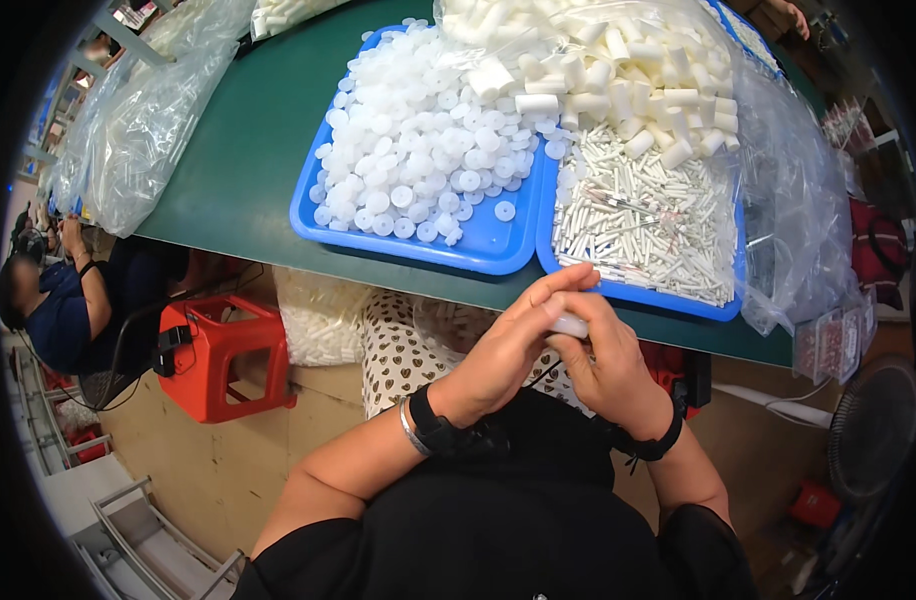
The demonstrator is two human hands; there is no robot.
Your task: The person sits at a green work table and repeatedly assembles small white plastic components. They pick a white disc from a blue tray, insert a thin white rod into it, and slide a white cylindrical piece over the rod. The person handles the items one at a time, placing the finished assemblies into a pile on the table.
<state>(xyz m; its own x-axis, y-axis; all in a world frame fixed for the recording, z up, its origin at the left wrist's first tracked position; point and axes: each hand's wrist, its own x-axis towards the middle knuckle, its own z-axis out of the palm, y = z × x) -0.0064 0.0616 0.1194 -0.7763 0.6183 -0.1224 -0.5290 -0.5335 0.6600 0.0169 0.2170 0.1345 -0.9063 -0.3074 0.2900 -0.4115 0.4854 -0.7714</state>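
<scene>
Black top (498, 510): nearest, worn by the person, with forearms reaching forward from its sleeves.
Wristbands: a black one (438, 424) with a silver bracelet (410, 428) on the left, another black one (664, 440) on the right.
Left hand (503, 350): narrow, fingers nearly straight and together, holding one end of a small white piece.
Right hand (610, 365): narrow, thumb and fingers bent around the same piece.
White piece (570, 325): between both hands, just off the counter's near edge, partly hidden by fingers.
Green counter (228, 190): beyond the hands.
Right blue tray (713, 311): just past the hands, filled with thin white sticks (648, 225).
Left blue tray (493, 236): beside it, heaped with translucent discs (408, 150).
White cylinders (668, 100): farther back, piled behind and partly over the sticks.
</scene>
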